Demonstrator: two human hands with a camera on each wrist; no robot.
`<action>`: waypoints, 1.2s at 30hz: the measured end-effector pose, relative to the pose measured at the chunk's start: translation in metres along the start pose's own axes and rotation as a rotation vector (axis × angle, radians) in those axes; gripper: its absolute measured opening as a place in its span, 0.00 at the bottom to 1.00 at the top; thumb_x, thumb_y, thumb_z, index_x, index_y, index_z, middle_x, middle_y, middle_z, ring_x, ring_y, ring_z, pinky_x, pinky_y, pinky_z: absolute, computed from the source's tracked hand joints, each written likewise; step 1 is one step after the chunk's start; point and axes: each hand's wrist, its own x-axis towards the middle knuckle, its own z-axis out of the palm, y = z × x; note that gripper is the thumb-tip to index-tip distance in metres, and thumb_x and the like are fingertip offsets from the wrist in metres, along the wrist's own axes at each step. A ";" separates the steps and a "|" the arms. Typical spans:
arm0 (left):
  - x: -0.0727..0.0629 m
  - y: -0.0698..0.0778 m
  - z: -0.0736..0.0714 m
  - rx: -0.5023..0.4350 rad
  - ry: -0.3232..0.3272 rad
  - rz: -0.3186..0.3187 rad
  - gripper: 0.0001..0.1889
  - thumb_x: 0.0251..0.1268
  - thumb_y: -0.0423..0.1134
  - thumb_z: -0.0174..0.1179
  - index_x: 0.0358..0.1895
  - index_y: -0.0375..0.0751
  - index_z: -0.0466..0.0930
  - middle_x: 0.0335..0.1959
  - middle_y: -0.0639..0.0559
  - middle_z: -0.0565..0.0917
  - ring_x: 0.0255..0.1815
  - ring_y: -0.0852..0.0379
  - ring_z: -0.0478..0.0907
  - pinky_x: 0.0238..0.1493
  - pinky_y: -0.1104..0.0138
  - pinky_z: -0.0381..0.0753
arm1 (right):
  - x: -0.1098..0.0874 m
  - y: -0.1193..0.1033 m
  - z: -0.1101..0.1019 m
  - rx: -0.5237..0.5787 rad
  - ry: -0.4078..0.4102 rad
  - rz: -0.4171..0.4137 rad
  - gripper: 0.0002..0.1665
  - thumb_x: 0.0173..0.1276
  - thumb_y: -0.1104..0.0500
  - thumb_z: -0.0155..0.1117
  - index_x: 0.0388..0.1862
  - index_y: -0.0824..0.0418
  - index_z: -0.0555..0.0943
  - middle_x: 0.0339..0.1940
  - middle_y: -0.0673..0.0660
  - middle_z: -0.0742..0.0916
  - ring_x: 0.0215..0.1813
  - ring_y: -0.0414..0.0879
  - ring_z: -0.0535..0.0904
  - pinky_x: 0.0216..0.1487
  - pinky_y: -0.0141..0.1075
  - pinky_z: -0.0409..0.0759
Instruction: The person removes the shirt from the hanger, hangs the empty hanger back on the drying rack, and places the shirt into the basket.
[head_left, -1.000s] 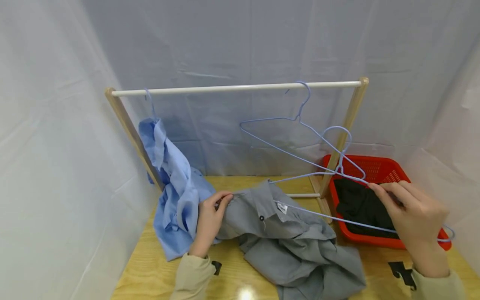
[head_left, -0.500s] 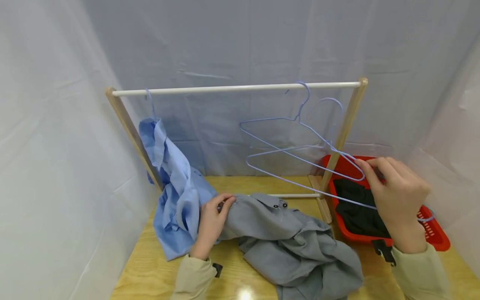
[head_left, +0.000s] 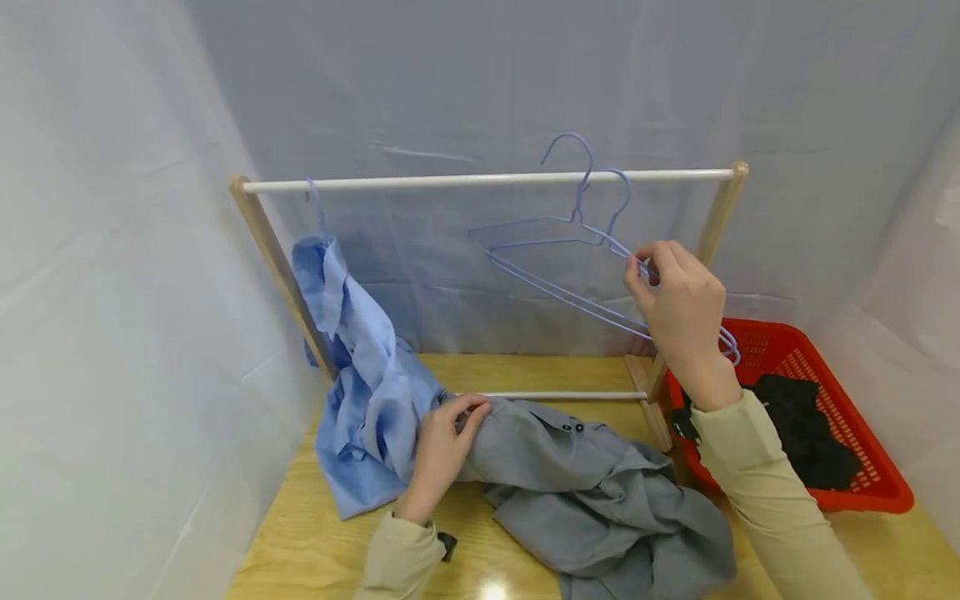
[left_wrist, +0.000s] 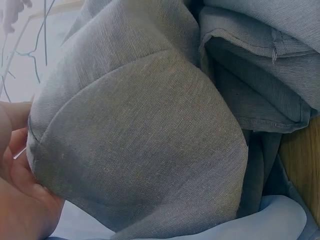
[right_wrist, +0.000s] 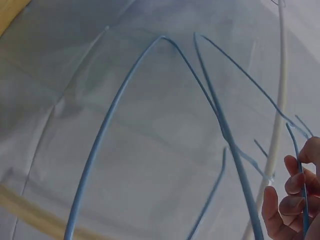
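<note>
My right hand (head_left: 678,308) pinches the sloping arm of a bare blue wire hanger (head_left: 590,156), whose hook stands just above the white rod (head_left: 450,181). Slightly right of it, a second blue hanger (head_left: 628,193) hangs on that rod. Both hangers overlap in the head view; the right wrist view shows my fingers curled round the wire (right_wrist: 304,200). My left hand (head_left: 442,446) pinches the upper edge of a crumpled grey shirt (head_left: 540,446) lying on the table. That shirt's fabric (left_wrist: 140,125) fills most of the left wrist view.
On the rack's left end hangs a light blue shirt (head_left: 371,358), its lower part on the table (head_left: 300,550). A red basket (head_left: 873,433) with black cloth (head_left: 806,433) stands at the right, beside the rack's wooden post (head_left: 723,208). White sheeting surrounds the area.
My right hand has drawn the hanger out of the grey shirt and carried it up and left to the rod. My left hand has kept its hold on the shirt.
</note>
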 end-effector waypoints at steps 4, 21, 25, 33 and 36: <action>0.000 -0.001 0.003 0.007 0.004 0.018 0.06 0.74 0.41 0.62 0.43 0.49 0.89 0.36 0.58 0.89 0.34 0.63 0.82 0.38 0.66 0.81 | 0.005 -0.004 0.019 -0.007 -0.036 0.002 0.12 0.74 0.60 0.62 0.35 0.69 0.81 0.27 0.63 0.83 0.27 0.56 0.79 0.24 0.46 0.76; -0.002 0.007 0.010 0.027 -0.012 -0.016 0.06 0.73 0.40 0.63 0.42 0.47 0.89 0.36 0.56 0.89 0.32 0.62 0.81 0.36 0.67 0.80 | -0.016 -0.016 0.047 0.005 -0.131 -0.037 0.10 0.73 0.57 0.66 0.34 0.63 0.84 0.28 0.58 0.84 0.28 0.54 0.80 0.22 0.44 0.76; -0.001 0.005 0.010 0.023 -0.014 -0.003 0.06 0.73 0.40 0.63 0.43 0.46 0.89 0.36 0.55 0.89 0.32 0.62 0.81 0.36 0.67 0.80 | -0.018 -0.017 0.045 -0.017 -0.155 -0.042 0.09 0.72 0.57 0.68 0.37 0.62 0.86 0.31 0.58 0.85 0.32 0.55 0.81 0.17 0.45 0.73; 0.000 0.003 0.006 0.011 -0.039 -0.007 0.07 0.74 0.41 0.62 0.45 0.46 0.89 0.39 0.55 0.89 0.34 0.61 0.82 0.38 0.66 0.81 | -0.022 -0.025 0.028 -0.004 -0.105 -0.063 0.07 0.70 0.59 0.69 0.45 0.59 0.86 0.39 0.59 0.85 0.37 0.59 0.79 0.21 0.46 0.74; 0.000 0.004 0.006 0.014 -0.041 -0.006 0.08 0.74 0.41 0.62 0.45 0.46 0.89 0.39 0.54 0.89 0.34 0.61 0.82 0.38 0.66 0.81 | -0.025 -0.030 0.019 0.030 -0.064 -0.090 0.08 0.69 0.61 0.70 0.45 0.60 0.86 0.40 0.60 0.85 0.37 0.60 0.77 0.29 0.48 0.77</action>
